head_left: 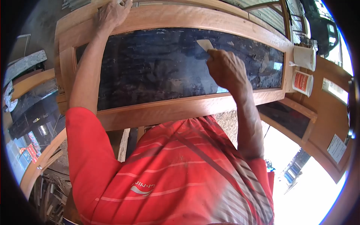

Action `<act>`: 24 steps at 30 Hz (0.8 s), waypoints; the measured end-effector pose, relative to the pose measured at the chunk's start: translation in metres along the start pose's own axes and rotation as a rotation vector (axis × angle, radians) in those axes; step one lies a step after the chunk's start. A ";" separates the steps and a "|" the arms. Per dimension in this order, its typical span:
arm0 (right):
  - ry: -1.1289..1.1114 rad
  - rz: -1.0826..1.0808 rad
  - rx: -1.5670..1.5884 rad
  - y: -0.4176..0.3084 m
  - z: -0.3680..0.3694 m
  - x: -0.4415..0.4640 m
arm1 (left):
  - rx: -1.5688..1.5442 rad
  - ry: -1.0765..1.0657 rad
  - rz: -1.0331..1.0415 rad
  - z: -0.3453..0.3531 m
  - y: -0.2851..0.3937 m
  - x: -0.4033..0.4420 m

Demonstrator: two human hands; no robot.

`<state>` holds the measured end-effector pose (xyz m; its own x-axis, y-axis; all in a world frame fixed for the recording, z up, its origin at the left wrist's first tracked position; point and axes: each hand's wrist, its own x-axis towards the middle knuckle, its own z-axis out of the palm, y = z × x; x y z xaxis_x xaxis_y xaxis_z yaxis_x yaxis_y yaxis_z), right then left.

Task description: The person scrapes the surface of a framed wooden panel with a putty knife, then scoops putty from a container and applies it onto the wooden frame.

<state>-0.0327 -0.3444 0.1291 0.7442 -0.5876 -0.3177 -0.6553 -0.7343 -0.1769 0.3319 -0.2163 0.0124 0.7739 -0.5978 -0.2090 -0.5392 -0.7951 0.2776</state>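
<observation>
"Wood surrounds a dark pane (146, 67) in front of you. How does it all lie?"

"The framed door panel (165, 117) is at twelve o'clock from me, its long axis running across my front, roughly nine to three. The pane, flecked with pale marks, fills its middle."

"Which hand is nearer that pane?"

"My right hand (227, 71). It is at one o'clock from me, out over the pane and right of its middle, so most of the dark surface lies toward nine o'clock from my knuckles and a smaller part toward three."

"And what is in it?"

"A putty knife (203, 44). My fingers are wrapped tight about its handle, and the pale blade points between ten and eleven o'clock. Whether its edge touches the surface or hangs just above, I can't make out."

"Your left hand (114, 15)?"

"At eleven o'clock, by the panel's far edge near its left end. The fingers are bent and partly cut off by the top of the view; I can't say whether they grip the wood or only rest there, nor whether they hold anything. From that hand the pane spreads toward four and five o'clock."

"Anything beside the panel?"

"Near two o'clock, just beside its right end, a white tub (304, 58), with a red-labelled tub (302, 83) closer to me."
</observation>
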 end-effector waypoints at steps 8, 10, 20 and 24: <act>-0.022 0.016 -0.008 0.004 -0.006 -0.005 | -0.025 0.031 0.000 0.013 -0.011 0.014; -0.114 0.063 -0.067 0.000 -0.017 0.002 | -0.011 0.021 0.003 0.011 -0.007 0.007; -0.204 0.025 -0.087 0.009 -0.023 0.015 | -0.063 0.144 0.001 0.012 0.003 -0.007; -0.094 0.026 -0.060 0.006 -0.019 0.004 | -0.141 -0.063 -0.091 -0.012 0.015 -0.010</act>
<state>-0.0315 -0.3577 0.1442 0.7099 -0.5741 -0.4080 -0.6631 -0.7400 -0.1124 0.3200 -0.2215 0.0298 0.7926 -0.5328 -0.2965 -0.4124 -0.8266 0.3828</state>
